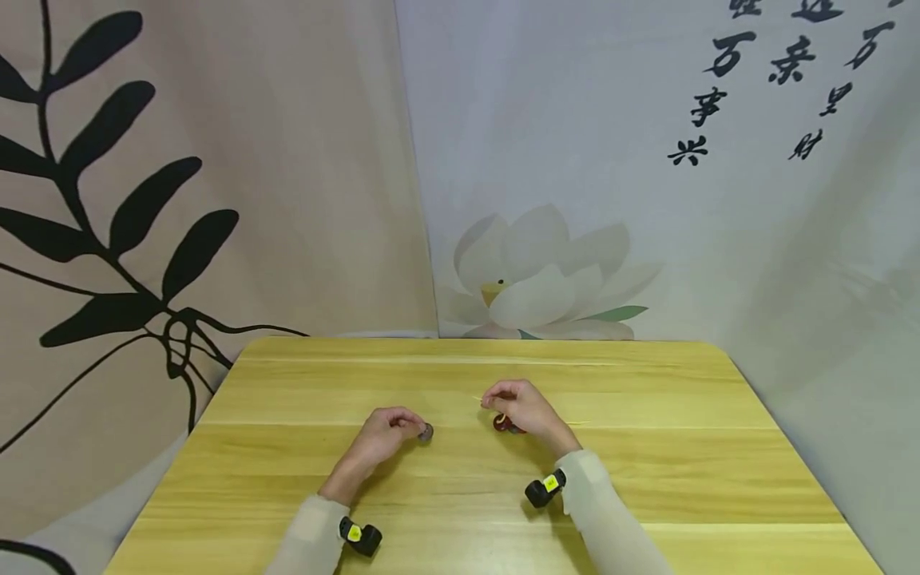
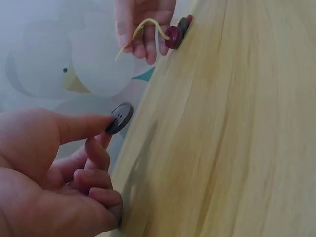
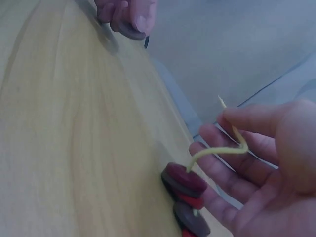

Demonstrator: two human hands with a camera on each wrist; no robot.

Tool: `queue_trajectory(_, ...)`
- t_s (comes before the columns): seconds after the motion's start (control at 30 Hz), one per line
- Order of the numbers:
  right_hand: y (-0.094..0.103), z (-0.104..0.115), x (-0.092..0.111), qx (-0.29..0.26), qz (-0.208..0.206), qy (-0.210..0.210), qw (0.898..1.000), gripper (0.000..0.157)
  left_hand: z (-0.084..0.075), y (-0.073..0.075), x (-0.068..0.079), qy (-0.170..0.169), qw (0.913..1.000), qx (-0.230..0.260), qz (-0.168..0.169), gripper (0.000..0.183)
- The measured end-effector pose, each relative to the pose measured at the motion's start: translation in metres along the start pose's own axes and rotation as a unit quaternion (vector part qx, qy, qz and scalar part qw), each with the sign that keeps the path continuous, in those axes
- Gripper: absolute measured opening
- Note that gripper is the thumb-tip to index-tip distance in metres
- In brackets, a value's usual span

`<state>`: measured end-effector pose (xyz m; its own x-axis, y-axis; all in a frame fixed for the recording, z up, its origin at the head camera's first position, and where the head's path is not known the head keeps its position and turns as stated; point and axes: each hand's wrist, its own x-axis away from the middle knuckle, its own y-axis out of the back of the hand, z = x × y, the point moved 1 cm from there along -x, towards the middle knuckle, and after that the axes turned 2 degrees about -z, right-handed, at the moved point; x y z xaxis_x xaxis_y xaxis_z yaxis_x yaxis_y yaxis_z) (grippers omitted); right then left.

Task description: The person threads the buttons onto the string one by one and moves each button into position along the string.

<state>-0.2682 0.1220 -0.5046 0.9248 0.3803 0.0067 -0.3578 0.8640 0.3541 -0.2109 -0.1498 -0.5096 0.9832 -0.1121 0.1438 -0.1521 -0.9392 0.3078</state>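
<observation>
My left hand pinches a round grey button by its edge, between thumb and forefinger, above the table. The button has several small holes in its middle. To its right, my right hand pinches a yellow cord close to its pointed tip, which sticks out past the fingers. Dark red, grey and bright red buttons are threaded on this cord, below the right fingers and close to the tabletop. The right palm partly hides the strung buttons in the head view. A gap separates the two hands.
Both hands are over a wooden table. Behind it hangs a cloth backdrop with plant, lotus and writing prints. Each wrist wears a small black camera, one on the left and one on the right.
</observation>
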Motion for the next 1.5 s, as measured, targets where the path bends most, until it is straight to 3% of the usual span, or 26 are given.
queue_trajectory(0.23,0.0,0.009,0.003,0.003,-0.006,0.015,1.0,0.018,-0.002,-0.005,-0.003,0.024,0.9989,0.011,-0.039,0.01)
queue_trajectory(0.43,-0.001,0.016,0.007,0.005,-0.013,0.026,1.0,0.019,-0.007,-0.007,-0.007,0.025,0.9977,0.014,-0.061,0.01)
queue_trajectory(0.83,-0.004,0.029,0.013,0.003,-0.031,0.009,0.999,0.012,-0.018,-0.013,-0.008,0.017,0.9971,0.03,-0.069,0.012)
queue_trajectory(1.1,-0.007,0.03,0.019,-0.025,-0.035,0.007,0.999,0.017,-0.025,-0.018,-0.009,0.023,0.9944,0.058,-0.085,0.011)
queue_trajectory(1.5,-0.015,0.046,0.026,0.004,-0.051,0.013,0.999,0.011,-0.033,-0.025,-0.014,0.019,0.9923,0.077,-0.095,0.014)
